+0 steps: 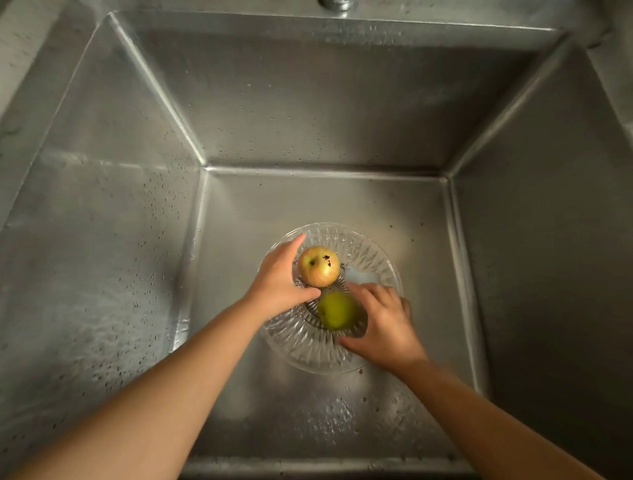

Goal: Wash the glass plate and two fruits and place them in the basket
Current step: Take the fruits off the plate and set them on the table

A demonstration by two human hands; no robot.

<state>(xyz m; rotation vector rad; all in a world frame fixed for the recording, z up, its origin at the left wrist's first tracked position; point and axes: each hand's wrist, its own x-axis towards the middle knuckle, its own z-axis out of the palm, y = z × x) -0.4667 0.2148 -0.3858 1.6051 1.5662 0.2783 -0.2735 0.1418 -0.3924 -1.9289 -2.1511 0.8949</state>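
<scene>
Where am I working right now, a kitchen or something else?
Most likely a kitchen sink. You are looking down into a deep stainless steel basin flecked with water drops, with a tap base at its far rim. A glass plate holding two fruits sits on the basin floor.

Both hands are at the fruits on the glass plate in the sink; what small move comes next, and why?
Probably lift the apple off the glass plate: the left hand already cups it, the right hand wraps the green fruit, and no water is visibly running.
</scene>
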